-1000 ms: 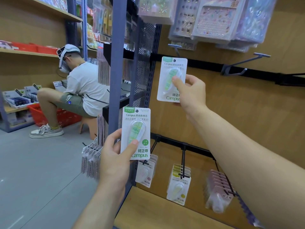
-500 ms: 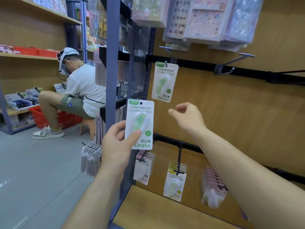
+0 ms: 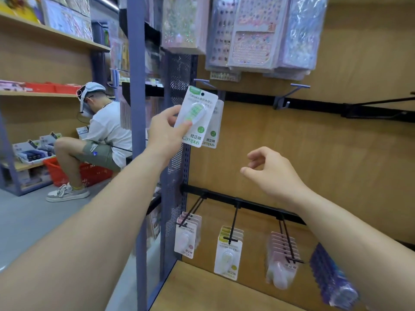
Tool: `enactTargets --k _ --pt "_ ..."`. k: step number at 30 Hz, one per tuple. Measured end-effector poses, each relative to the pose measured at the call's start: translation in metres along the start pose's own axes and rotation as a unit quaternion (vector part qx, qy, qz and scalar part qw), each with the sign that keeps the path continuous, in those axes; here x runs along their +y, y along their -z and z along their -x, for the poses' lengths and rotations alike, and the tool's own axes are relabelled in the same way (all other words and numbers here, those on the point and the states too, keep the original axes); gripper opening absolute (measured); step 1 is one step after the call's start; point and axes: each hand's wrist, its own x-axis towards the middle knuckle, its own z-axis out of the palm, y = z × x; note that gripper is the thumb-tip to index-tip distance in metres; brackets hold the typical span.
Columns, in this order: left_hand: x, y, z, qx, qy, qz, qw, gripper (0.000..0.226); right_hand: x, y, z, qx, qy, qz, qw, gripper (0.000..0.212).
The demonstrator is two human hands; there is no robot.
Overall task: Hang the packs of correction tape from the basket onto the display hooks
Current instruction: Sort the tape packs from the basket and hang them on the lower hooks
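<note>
My left hand [image 3: 166,131] pinches a green-and-white pack of correction tape [image 3: 195,116] by its left edge and lower face, holding it tilted just below the upper-left display hook [image 3: 202,81]. Behind it a second green pack [image 3: 213,129] hangs from that hook, mostly covered. My right hand [image 3: 272,173] hovers lower right of the packs, holding nothing, fingers loosely curled. A second upper hook [image 3: 299,86] to the right carries nothing. No basket of packs is in view.
The lower rail [image 3: 242,204] bears hooks with pink [image 3: 186,239], yellow [image 3: 229,254] and more pink [image 3: 283,259] tape packs. Sticker sheets [image 3: 253,34] hang overhead. A blue upright post [image 3: 135,86] stands left. A person [image 3: 101,133] sits on a stool by a red basket [image 3: 89,173].
My right hand let go of the first pack, which now hangs on the upper-left hook, and dropped down. My left hand raised the second pack up to that hook.
</note>
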Motion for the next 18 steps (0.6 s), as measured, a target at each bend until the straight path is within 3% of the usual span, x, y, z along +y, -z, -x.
enactTargets --k 7,14,18 --pt "-0.004 -0.003 -0.014 0.000 -0.010 -0.085 0.996 0.024 0.011 0.003 0.000 -0.005 0.002 0.006 1.000 0.040" --pt "-0.006 -0.009 -0.009 -0.033 -0.042 -0.286 0.957 0.041 0.016 0.001 0.001 -0.017 0.006 0.018 1.000 0.040" --pt "-0.007 -0.014 -0.015 -0.025 -0.022 -0.286 0.958 0.043 0.017 0.002 0.004 -0.027 0.007 0.030 0.999 0.038"
